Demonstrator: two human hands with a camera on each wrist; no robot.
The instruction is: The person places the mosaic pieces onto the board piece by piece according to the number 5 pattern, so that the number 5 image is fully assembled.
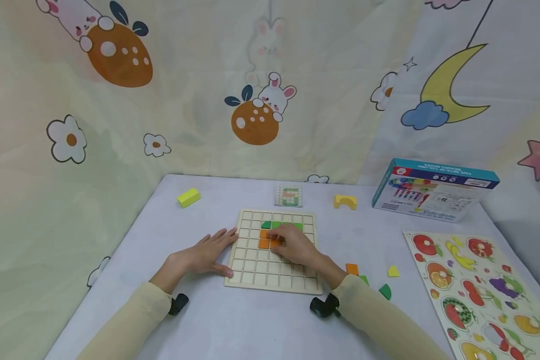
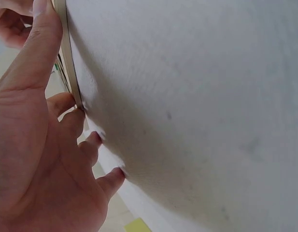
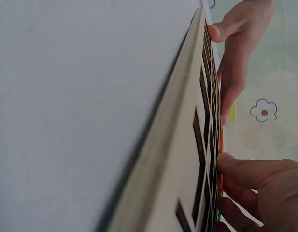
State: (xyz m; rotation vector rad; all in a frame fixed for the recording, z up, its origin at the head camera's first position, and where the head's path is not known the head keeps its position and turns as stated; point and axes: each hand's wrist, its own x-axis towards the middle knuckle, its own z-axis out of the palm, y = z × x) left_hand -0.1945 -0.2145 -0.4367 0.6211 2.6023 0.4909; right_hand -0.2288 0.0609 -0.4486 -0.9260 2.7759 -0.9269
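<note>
A wooden grid board (image 1: 256, 267) lies flat in the middle of the table. Green tiles (image 1: 274, 225) and orange tiles (image 1: 264, 239) fill some cells near its far side. My right hand (image 1: 297, 247) reaches over the board, fingers curled down on an orange tile (image 3: 220, 186), with the thumb and a finger either side of it in the right wrist view. My left hand (image 1: 204, 255) lies flat on the table, straight fingers along the board's left edge (image 2: 66, 53) and the thumb at its near corner.
A pattern card (image 1: 289, 195), yellow block (image 1: 188, 197) and yellow arch block (image 1: 344, 201) lie beyond the board. Loose orange (image 1: 352, 269), yellow (image 1: 393, 271) and green (image 1: 384, 291) pieces sit right of it. A toy box (image 1: 432, 190) and fruit puzzle (image 1: 481, 290) occupy the right side.
</note>
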